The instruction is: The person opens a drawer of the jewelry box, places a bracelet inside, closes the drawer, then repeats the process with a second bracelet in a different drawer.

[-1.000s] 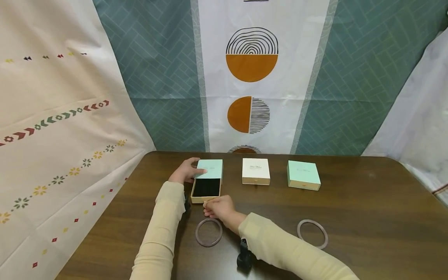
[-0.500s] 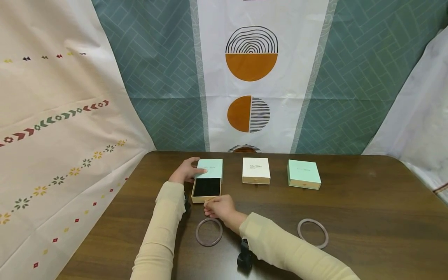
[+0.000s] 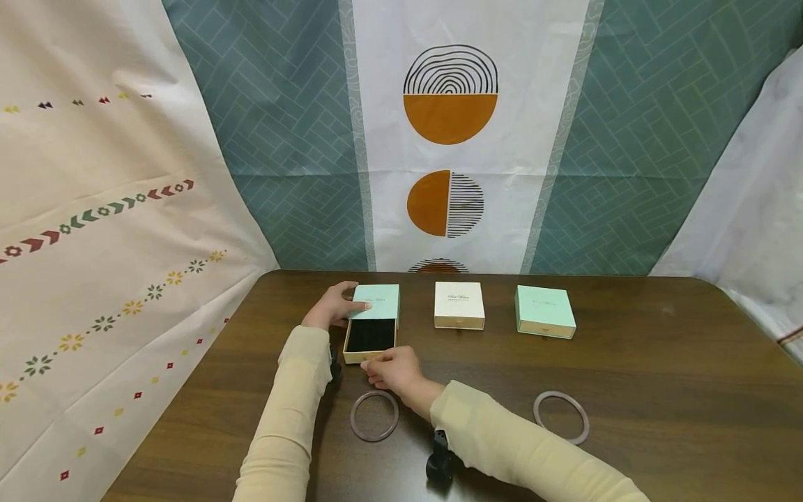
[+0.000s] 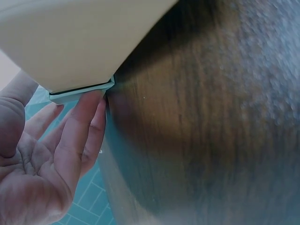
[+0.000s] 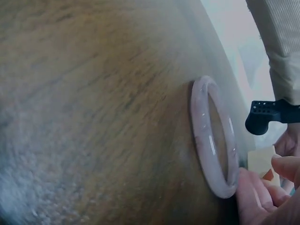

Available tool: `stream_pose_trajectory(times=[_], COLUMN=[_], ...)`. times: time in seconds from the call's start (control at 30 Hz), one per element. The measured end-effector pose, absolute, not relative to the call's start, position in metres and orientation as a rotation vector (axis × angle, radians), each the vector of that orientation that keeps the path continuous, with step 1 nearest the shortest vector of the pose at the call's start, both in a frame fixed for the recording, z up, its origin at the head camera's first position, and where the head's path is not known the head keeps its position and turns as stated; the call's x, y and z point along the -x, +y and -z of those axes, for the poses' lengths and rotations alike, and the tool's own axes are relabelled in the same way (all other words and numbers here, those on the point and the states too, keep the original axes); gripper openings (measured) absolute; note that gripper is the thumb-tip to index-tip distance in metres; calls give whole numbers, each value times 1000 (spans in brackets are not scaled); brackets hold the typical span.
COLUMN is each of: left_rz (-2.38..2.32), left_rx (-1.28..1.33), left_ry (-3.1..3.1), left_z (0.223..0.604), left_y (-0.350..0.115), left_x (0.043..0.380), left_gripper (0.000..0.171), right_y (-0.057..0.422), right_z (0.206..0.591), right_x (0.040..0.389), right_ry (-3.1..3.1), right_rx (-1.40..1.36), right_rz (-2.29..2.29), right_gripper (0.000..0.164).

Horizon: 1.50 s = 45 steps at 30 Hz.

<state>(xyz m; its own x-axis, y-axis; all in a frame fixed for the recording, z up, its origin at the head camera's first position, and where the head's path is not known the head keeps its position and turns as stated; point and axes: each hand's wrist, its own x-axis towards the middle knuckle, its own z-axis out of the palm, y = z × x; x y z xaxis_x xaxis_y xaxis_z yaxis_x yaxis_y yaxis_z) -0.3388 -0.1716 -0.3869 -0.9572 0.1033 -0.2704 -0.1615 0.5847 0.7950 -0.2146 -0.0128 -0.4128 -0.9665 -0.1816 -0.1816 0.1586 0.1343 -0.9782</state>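
Observation:
A mint gift box (image 3: 379, 301) stands at the table's left with its drawer (image 3: 370, 338) pulled partway out, showing a black lining. My left hand (image 3: 332, 307) grips the box's sleeve, thumb on top and fingers around the far left side; the left wrist view shows those fingers (image 4: 84, 112) against its edge. At the drawer's front is my right hand (image 3: 395, 368). In the right wrist view its thumb and fingers stand apart about a small brown pull tab (image 5: 268, 175). Just below this hand lies a pale lilac bangle (image 3: 355, 427), seen up close (image 5: 202, 126) too.
A white gift box (image 3: 459, 302) and another mint box (image 3: 544, 308), both closed, stand further right along the back. A second lilac bangle (image 3: 583, 418) lies on the brown table (image 3: 677, 390), partly behind the right sleeve. Patterned cloths (image 3: 301, 139) hang behind and beside it.
My right hand's thumb and fingers have loosened slightly from the drawer's tab, and the hand has shifted a touch. The left hand, box and bangles stay as they were.

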Motion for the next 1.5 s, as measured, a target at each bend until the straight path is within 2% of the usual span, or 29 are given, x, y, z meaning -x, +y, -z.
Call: stream_pose_trajectory(times=[0.33,0.7,1.13,1.5], left_rz=[-1316,-1315,-1317,-1298], left_rx=[44,24,8,19], left_ry=[2528,2525,2526,2529], left_z=[389,387,389,389], left_y=[-172,-171,-173,-173], left_x=[340,340,342,341], left_gripper=[74,74,73,73], right_y=[-8,-1,3,9], right_z=[402,400,394,399], right_x=[208,204,196,193], right_ry=[2371,2688,2699,2725], right_rx=[146,597,711,750], right_rz=[1711,1364,1172,1100], right_gripper=[12,17,30,30])
